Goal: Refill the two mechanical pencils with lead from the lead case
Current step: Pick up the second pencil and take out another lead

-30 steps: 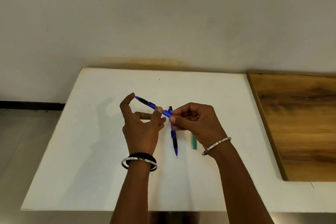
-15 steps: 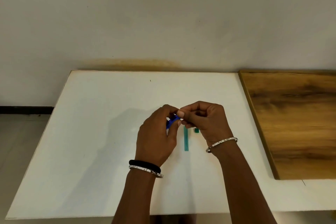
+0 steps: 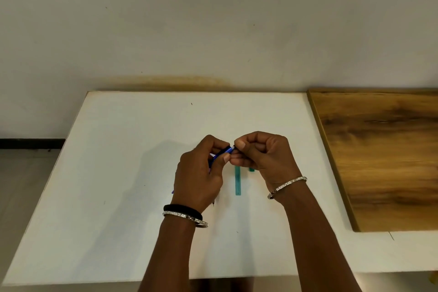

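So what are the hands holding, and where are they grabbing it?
The left hand grips a blue mechanical pencil around its barrel. The right hand pinches at its top end; what those fingers hold is hidden.

White table [image 3: 123,173] beside wooden board [image 3: 384,161], plain wall [image 3: 213,19].

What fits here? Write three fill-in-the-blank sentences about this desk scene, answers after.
1. The left hand grips a ____ mechanical pencil.
2. The teal lead case lies on the ____ table.
3. The black band sits on the ____ wrist.
Answers: blue; white; left.
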A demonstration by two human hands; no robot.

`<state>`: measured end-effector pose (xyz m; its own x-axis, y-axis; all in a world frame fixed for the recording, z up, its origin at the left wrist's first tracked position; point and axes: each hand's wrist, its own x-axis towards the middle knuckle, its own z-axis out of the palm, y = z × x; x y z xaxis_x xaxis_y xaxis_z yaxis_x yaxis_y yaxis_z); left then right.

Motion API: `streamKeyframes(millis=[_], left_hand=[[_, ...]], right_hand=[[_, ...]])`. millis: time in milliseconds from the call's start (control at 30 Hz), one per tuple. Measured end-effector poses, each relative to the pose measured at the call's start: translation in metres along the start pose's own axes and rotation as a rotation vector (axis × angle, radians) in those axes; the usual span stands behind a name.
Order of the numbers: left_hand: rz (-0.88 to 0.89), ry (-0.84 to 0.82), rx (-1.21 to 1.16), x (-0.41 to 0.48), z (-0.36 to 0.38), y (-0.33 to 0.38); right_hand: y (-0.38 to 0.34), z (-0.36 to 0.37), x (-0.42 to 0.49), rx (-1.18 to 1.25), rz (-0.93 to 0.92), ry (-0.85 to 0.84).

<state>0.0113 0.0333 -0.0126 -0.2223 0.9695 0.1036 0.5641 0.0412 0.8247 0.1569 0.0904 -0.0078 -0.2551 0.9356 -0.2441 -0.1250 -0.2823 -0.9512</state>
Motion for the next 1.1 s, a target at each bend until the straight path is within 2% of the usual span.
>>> streamKeyframes(millis=[100,167,233,300,400,533,700,867,933,1033,1100], left_hand=[[-0.017,0.003,-0.006,0.001,0.000,-0.001],[-0.044,0.032,-0.008,0.001,0.000,-0.002],[-0.069,0.061,-0.004,0.002,-0.001,-0.005],[-0.090,0.077,-0.006,0.003,-0.003,-0.007],[-0.108,0.072,-0.011,0.003,-0.003,-0.008],[-0.120,0.065,-0.015,0.003,-0.004,-0.009],[-0.127,0.063,-0.026,0.003,-0.007,-0.010],[-0.147,0.062,-0.024,0.003,-0.009,-0.012],[-0.148,0.059,-0.020,0.002,-0.009,-0.012],[-0.145,0.054,-0.021,0.003,-0.008,-0.011],[-0.142,0.049,-0.019,0.003,-0.007,-0.010]], right_hand=[[0.000,0.001,0.003,-0.006,-0.023,0.044],[0.003,0.000,0.006,-0.083,-0.068,0.165],[0.010,-0.004,0.010,-0.360,-0.149,0.330],[0.016,-0.006,0.011,-0.673,-0.233,0.403],[0.020,-0.003,0.011,-0.932,-0.262,0.357],[0.023,0.002,0.011,-1.165,-0.179,0.262],[0.021,0.004,0.011,-1.126,-0.143,0.255],[0.006,0.004,0.008,-0.803,-0.269,0.376],[0.000,0.008,0.006,-0.666,-0.257,0.296],[-0.001,0.014,0.004,-0.597,-0.202,0.099],[0.000,0.016,0.004,-0.554,-0.175,0.038]])
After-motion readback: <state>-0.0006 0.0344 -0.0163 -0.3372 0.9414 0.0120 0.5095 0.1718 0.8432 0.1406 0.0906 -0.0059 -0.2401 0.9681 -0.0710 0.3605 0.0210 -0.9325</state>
